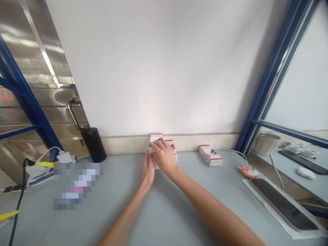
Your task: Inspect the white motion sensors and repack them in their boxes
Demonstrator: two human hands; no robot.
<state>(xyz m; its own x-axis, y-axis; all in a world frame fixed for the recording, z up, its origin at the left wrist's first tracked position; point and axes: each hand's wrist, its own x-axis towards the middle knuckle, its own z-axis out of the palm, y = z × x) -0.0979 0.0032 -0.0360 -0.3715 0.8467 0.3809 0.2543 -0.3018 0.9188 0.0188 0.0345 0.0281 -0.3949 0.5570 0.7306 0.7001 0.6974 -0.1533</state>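
Observation:
Both my hands are at the back of the pale grey table, around a white carton with red bands. My left hand presses against the carton's left side. My right hand lies across its front and top, fingers curled over it. A second matching carton stands partly hidden behind my right hand, and I cannot tell if the two are joined. A third carton lies flat on the table to the right, untouched.
A black cylinder stands at the back left, beside a steel door handle. A pixelated patch, adapters and cables lie left. On the right are a fox-shaped mouse, a dark slab on white paper and a blue window frame.

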